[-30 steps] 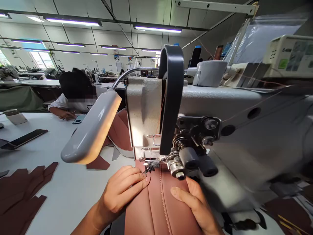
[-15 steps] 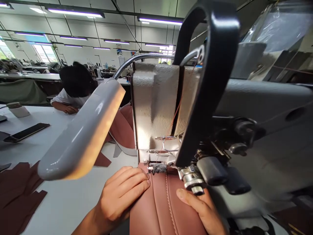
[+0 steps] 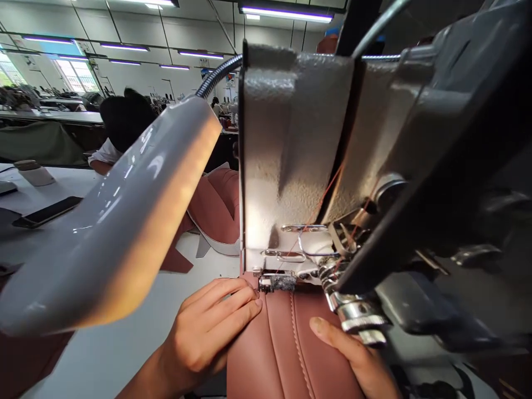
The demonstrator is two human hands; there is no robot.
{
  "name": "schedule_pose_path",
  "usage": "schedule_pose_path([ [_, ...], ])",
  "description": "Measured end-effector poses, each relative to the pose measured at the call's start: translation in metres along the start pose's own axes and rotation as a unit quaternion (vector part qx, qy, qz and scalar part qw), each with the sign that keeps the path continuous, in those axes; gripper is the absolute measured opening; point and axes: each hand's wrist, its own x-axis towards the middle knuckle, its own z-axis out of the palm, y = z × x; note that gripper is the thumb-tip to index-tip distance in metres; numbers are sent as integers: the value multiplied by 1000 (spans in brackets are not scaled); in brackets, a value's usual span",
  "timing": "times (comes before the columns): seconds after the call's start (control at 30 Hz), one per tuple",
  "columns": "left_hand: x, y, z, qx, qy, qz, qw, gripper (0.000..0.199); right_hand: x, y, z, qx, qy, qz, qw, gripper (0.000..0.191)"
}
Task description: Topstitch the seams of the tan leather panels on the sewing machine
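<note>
Leather [image 3: 286,349] touches left hand [image 3: 210,327] and right hand [image 3: 353,349]; contents of container [image 3: 35,173] unseen.

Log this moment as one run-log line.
left hand: fingers on brown panel, left side; right hand: thumb on panel, right side; panel: far end under sewing machine; lamp: lit

No readable text, label, brand, number or sign anywhere in view.
</note>
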Motion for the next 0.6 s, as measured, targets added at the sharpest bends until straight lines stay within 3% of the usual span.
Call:
schedule_pose_path([
  [0.27, 12, -4, -5, -39, -25, 2, 999, 17, -36, -29, 11, 73, 24, 77, 994, 44],
  [0.6, 11, 0, -6, -57, -14, 0, 998, 16, -45, -35, 16, 173, 4, 106, 979, 57],
])
